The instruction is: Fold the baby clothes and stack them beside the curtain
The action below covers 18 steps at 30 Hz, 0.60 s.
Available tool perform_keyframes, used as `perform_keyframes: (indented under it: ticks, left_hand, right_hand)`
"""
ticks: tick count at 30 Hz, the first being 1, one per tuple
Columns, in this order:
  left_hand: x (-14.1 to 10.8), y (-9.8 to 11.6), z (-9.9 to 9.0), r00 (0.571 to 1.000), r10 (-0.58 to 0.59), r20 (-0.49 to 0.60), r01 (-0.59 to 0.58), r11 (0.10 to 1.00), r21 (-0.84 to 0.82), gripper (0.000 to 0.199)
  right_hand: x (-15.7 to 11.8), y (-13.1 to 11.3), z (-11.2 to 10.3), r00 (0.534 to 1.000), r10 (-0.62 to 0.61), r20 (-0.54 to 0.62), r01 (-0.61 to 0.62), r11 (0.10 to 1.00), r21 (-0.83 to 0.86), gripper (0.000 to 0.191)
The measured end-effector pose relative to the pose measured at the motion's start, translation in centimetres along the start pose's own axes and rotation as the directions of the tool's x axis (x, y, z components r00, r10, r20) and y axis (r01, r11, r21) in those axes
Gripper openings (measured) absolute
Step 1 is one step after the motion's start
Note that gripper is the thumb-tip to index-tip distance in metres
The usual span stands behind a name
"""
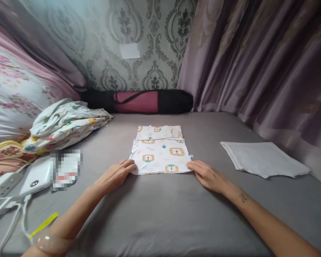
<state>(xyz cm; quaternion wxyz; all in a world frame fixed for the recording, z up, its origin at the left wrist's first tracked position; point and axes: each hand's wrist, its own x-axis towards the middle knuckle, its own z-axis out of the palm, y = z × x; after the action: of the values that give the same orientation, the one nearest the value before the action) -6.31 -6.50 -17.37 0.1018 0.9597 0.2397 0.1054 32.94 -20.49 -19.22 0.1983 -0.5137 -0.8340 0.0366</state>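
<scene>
Folded printed cloth (160,151) lies frame center, left hand (119,172) and right hand (207,175) pinching its lower-left and lower-right corners; likely light, soft, floppy, not fragile, so corners seem the best hold.

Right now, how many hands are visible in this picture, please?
2. The left hand touches the near left corner of the printed cloth, and the right hand touches its near right corner. No other hand shows.

white patterned cloth (160,155), partly folded, lying flat
</scene>
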Motion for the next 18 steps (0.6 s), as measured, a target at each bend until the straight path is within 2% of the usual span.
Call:
perform_keyframes:
  ticks: [2, 4, 7, 9, 11, 14, 18]
  left_hand:
    - [0.1, -0.4, 0.3, 1.000, -0.009, 0.013, 0.009, 0.999, -0.035, 0.032]
    - [0.3, -0.7, 0.5, 0.999, -0.046, -0.022, 0.044, 0.992, -0.115, 0.030]
    - [0.7, -1.0, 0.5, 0.976, -0.206, -0.070, 0.180, 0.946, -0.269, 0.031]
    - [1.0, -1.1, 0.4, 0.942, -0.330, -0.058, 0.289, 0.888, -0.358, 0.035]
    - [1.4, -1.4, 0.3, 0.916, -0.400, -0.035, 0.348, 0.834, -0.428, 0.039]
    - [1.8, -1.7, 0.3, 0.911, -0.411, -0.026, 0.347, 0.800, -0.490, 0.042]
    - [1.5, -2.1, 0.5, 0.923, -0.383, -0.025, 0.327, 0.817, -0.476, 0.041]
  right_hand:
    - [0.3, 0.0, 0.0, 1.000, 0.023, -0.006, -0.023, 0.999, 0.027, 0.050]
    - [0.6, -0.1, 0.1, 0.998, 0.046, -0.036, -0.045, 0.998, 0.047, 0.048]
    - [1.0, -0.4, 0.1, 0.992, 0.092, -0.092, -0.087, 0.995, 0.058, 0.038]
    - [1.1, -0.6, 0.1, 0.990, 0.112, -0.085, -0.108, 0.993, 0.048, 0.030]
    - [1.2, -0.7, 0.0, 0.992, 0.113, -0.059, -0.111, 0.993, 0.037, 0.026]
    - [1.3, -0.4, 0.0, 0.994, 0.095, -0.058, -0.093, 0.995, 0.032, 0.027]
    - [1.4, -0.2, 0.0, 0.993, 0.090, -0.083, -0.089, 0.996, 0.017, 0.030]
